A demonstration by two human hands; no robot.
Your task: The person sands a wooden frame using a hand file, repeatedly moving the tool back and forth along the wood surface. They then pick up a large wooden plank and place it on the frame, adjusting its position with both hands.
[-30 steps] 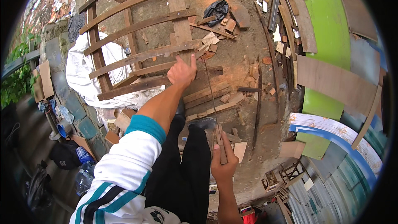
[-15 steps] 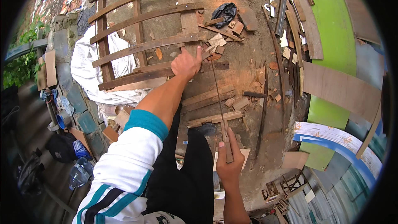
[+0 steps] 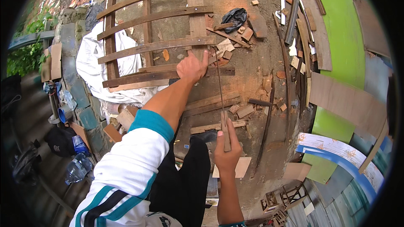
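Note:
A slatted wooden frame (image 3: 156,44) of brown boards lies at the upper left, nailed onto a wider upright board (image 3: 196,26). My left hand (image 3: 192,67) is closed round the near end of that wider board, thumb along its right side. In my right hand (image 3: 228,154), at the lower middle, is the wooden handle of a handsaw (image 3: 219,82). The thin blade appears edge-on and runs away from me. Its far end lies beside the wider board, just right of my left thumb; whether the teeth touch wood I cannot tell.
White cloth (image 3: 90,65) lies under the frame's left side. Wood offcuts and a black plastic bag (image 3: 234,18) litter the ground. Long strips (image 3: 287,75) lie to the right, near a green panel (image 3: 340,38). A plastic bottle (image 3: 78,168) is at the lower left.
My right hand has pushed the saw forward, away from me. My left hand keeps its hold on the board. The whole view has shifted slightly.

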